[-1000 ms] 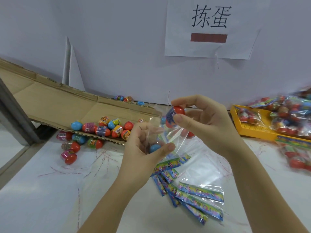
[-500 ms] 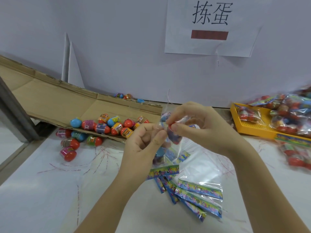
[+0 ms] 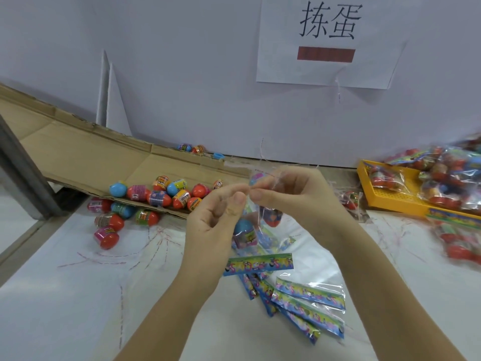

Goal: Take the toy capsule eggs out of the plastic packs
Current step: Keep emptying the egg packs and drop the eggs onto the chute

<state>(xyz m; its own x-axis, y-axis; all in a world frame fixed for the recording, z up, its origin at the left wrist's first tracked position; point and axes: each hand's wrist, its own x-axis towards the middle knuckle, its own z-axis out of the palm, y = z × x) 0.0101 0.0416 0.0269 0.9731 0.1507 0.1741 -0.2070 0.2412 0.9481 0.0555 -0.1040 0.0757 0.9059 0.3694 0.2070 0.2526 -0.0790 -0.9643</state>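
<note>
My left hand (image 3: 218,220) and my right hand (image 3: 291,199) meet above the table's middle, each pinching the top edge of one clear plastic pack (image 3: 256,217). The pack hangs below my fingers with capsule eggs inside: a blue-topped egg (image 3: 243,231) and a red one (image 3: 272,217). Its printed header card (image 3: 259,264) dangles at the bottom. Several loose capsule eggs (image 3: 156,196) lie on and beside a flattened cardboard sheet (image 3: 86,157) to the left.
Several empty packs with printed headers (image 3: 307,306) lie on the white table in front of me. A yellow tray (image 3: 390,199) at the right holds several full packs (image 3: 447,178); more full packs (image 3: 458,246) lie beside it. A grey post (image 3: 23,173) stands at far left.
My right hand came down from holding the pack's upper egg and joined the left at the pack's top edge. The pack now hangs lower, its header card swinging into view.
</note>
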